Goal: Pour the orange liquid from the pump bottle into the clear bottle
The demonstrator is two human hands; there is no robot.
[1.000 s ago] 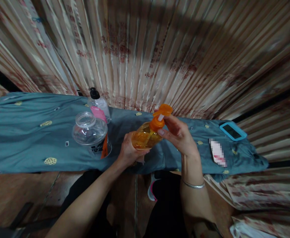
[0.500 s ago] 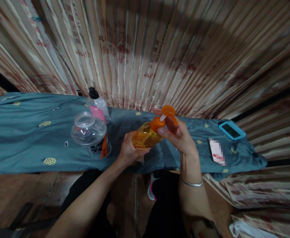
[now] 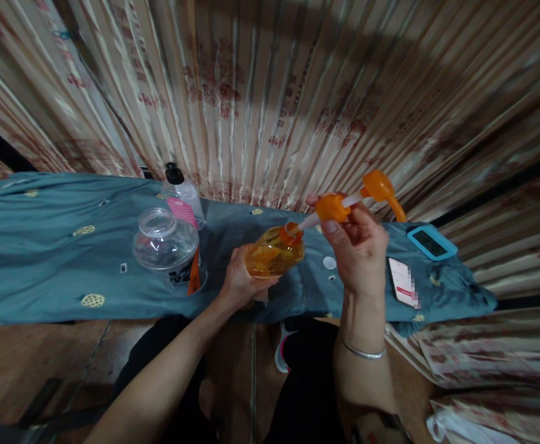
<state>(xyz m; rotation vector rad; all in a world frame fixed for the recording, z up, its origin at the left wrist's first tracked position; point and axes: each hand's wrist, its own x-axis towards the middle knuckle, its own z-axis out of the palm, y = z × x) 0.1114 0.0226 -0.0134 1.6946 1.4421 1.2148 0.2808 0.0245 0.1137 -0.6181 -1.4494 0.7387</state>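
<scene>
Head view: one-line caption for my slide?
Left hand steadies orange bottle; right hand holds its unscrewed pump.

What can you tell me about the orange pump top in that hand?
The pump is orange plastic: a screw collar, a white stem and a curved spout head that points down to the right. The right hand pinches its collar. It is off the bottle and tilted, and its pale tube runs down into the open neck. The left hand holds the bottle.

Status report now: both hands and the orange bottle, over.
Left hand grips orange bottle. Right hand holds pump head, tube end at bottle mouth. Clear jar stands left, apart.
</scene>
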